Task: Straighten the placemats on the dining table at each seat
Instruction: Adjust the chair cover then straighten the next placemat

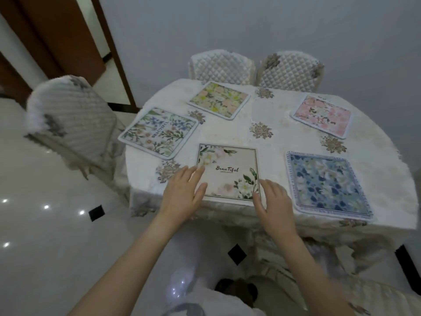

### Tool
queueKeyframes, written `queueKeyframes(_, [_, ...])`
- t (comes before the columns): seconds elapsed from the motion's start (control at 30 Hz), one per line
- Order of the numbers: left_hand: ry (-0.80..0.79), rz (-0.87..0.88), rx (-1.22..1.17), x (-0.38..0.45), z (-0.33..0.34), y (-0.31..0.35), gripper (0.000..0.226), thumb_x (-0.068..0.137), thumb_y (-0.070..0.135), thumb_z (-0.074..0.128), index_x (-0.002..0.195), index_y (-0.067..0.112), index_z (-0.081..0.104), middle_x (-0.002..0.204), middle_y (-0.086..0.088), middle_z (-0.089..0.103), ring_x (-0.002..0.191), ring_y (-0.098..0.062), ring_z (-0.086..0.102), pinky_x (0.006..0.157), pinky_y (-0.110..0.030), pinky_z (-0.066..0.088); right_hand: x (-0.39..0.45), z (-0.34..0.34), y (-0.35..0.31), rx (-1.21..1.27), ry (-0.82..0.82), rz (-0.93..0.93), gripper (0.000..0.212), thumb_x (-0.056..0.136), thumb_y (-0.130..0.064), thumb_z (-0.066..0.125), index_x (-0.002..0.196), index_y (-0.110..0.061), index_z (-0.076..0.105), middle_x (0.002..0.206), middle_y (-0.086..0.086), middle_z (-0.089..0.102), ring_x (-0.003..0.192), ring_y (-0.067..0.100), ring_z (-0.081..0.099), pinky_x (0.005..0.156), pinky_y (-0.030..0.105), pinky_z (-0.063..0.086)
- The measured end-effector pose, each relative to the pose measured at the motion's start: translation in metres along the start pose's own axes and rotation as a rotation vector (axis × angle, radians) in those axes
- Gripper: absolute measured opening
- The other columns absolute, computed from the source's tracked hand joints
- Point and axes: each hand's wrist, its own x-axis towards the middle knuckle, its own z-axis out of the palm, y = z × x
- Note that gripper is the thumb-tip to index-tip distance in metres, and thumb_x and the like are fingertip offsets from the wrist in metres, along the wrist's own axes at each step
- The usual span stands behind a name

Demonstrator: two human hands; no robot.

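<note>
Several floral placemats lie on the dining table [284, 142]. Nearest me is a cream placemat [230, 166] printed "Beautiful". My left hand [183, 192] rests flat at its left edge, fingers spread over the near-left corner. My right hand [274, 199] lies open at its near-right corner. To the right sits a blue placemat [328, 185], turned slightly askew. A green-and-blue placemat [159, 132] lies at the left edge, a yellow one [219, 100] at the back left, and a pink one [323, 116] at the back right, all at an angle.
A cream tablecloth with embroidered flowers covers the table. Quilted chairs stand at the left [70, 119] and two at the back [222, 66], [290, 69]. Another chair back [373, 293] is near me at lower right. Glossy white floor tiles lie to the left.
</note>
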Motion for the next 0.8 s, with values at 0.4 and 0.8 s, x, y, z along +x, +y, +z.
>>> queueKeyframes(0.4, [0.056, -0.305, -0.043, -0.129, -0.043, -0.131, 0.055, 0.093, 0.048, 0.025, 0.136, 0.02, 0.043, 0.136, -0.006, 0.052, 0.128, -0.028, 0.042, 0.106, -0.041, 0.038, -0.038, 0.094, -0.15, -0.001, -0.233, -0.238, 0.046, 0.095, -0.039, 0.045, 0.134, -0.015, 0.048, 0.136, 0.005, 0.052, 0.128, 0.025, 0.043, 0.107, 0.043, 0.036])
queueKeyframes(0.8, [0.113, -0.358, -0.025, -0.069, -0.058, -0.21, 0.041, 0.096, 0.036, 0.041, 0.131, 0.017, 0.047, 0.128, -0.004, 0.056, 0.119, -0.023, 0.047, 0.099, -0.036, 0.038, 0.058, 0.145, -0.21, 0.077, -0.23, -0.273, 0.046, 0.095, -0.035, 0.045, 0.135, -0.012, 0.047, 0.138, 0.008, 0.051, 0.129, 0.026, 0.042, 0.108, 0.043, 0.036])
